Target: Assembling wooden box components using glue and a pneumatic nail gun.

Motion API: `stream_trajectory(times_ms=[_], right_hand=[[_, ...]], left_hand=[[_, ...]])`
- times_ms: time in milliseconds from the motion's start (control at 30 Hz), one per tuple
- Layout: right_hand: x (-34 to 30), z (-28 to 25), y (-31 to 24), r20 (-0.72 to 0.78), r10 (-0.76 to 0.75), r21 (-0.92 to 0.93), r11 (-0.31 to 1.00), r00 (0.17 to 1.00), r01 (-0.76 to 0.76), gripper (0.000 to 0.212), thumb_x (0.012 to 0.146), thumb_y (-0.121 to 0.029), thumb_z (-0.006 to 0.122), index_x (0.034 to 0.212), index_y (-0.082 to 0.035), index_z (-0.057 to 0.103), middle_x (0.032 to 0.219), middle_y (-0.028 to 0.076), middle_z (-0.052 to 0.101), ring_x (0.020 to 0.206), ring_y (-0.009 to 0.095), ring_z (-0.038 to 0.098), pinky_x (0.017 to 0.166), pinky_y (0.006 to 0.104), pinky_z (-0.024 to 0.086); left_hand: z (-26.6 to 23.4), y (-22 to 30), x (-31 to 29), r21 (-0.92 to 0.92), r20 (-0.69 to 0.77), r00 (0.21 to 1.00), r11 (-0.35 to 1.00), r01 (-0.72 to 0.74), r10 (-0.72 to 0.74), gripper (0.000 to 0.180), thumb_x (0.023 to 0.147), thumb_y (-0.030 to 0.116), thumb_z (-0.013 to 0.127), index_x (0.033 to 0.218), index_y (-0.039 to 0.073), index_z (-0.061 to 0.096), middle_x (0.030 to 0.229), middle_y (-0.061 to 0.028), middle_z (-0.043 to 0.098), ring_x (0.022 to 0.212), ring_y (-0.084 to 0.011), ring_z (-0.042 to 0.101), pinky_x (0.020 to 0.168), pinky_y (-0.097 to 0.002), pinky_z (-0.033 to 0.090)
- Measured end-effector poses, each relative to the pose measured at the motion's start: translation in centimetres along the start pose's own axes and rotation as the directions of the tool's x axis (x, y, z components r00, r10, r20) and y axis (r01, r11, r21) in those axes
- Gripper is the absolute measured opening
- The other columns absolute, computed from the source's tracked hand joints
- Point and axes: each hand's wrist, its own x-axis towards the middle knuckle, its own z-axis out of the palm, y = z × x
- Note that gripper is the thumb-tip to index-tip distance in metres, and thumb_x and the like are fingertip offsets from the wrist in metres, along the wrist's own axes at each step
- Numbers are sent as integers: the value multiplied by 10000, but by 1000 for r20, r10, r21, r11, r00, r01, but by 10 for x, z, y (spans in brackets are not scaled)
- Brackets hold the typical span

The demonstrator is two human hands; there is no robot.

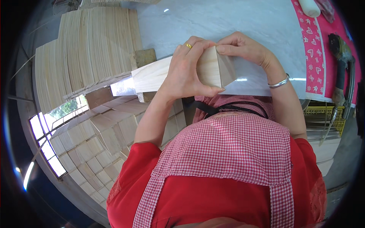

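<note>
A long, pale wooden block or box (209, 67) lies across the table in front of me, its end face turned to the right. My left hand (186, 70) spans it from above, fingers over the far edge and thumb on the near edge by the right end. A yellow ring sits on one finger. My right hand (241, 47) pinches the far right corner of the same piece with thumb and fingers; a silver bangle circles that wrist. Whether the piece is solid or hollow cannot be made out.
Tall rows of thin wooden boards (95, 49) stand at the left, beside a small wood block (145, 57). Stacked wooden boxes (95, 152) fill the lower left. At the right, a dark air tool with a hose (340, 72) lies on a pink patterned cloth (313, 57); a yellow crate (323, 111) is below.
</note>
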Motion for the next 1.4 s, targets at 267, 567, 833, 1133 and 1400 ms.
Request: stream_trajectory(times_ms=[267, 567, 833, 1133, 1400], right_hand=[[-19, 16, 11, -231, -181, -69, 983, 956, 170, 572, 815, -275, 763, 1301, -29, 586, 1193, 62, 630, 1114, 158, 569, 1008, 318, 433], [-40, 32, 2, -222, -194, -312, 943, 956, 118, 968, 606, -290, 900, 1436, -69, 452, 1363, 127, 537, 1271, 275, 496, 1095, 383, 376], [-35, 26, 5, -174, -106, -217, 974, 979, 67, 953, 620, -311, 897, 1432, -74, 458, 1358, 121, 535, 1248, 270, 507, 1076, 388, 396], [-34, 28, 7, -206, -149, -303, 949, 967, 82, 928, 639, -301, 892, 1428, -71, 461, 1360, 109, 534, 1243, 265, 511, 1075, 389, 399], [-38, 31, 7, -185, -238, -330, 929, 953, 168, 905, 715, -286, 842, 1472, -63, 398, 1453, 137, 460, 1332, 282, 447, 1112, 401, 357]], left_hand=[[-1, -1, 0, 11, -4, 1000, 1000, -1, 1, 879, 458, 368, 860, 1215, 47, 553, 1128, -121, 562, 1004, -315, 565, 854, -401, 418], [-1, 1, 1, 19, 13, 1000, 1000, 14, -14, 872, 486, 380, 857, 1224, 37, 546, 1140, -127, 555, 1004, -332, 564, 864, -414, 428], [0, 1, 1, 3, 14, 1000, 1000, -5, 5, 880, 485, 375, 864, 1229, 31, 541, 1138, -129, 553, 1002, -334, 563, 868, -413, 428], [1, 2, 2, 18, 8, 1000, 1000, 7, -7, 881, 475, 373, 869, 1220, 34, 545, 1123, -123, 557, 997, -320, 566, 851, -404, 422], [1, 4, 1, 26, 2, 1000, 1000, 11, -11, 880, 467, 363, 872, 1218, 41, 544, 1125, -127, 558, 1013, -321, 563, 869, -411, 435]])
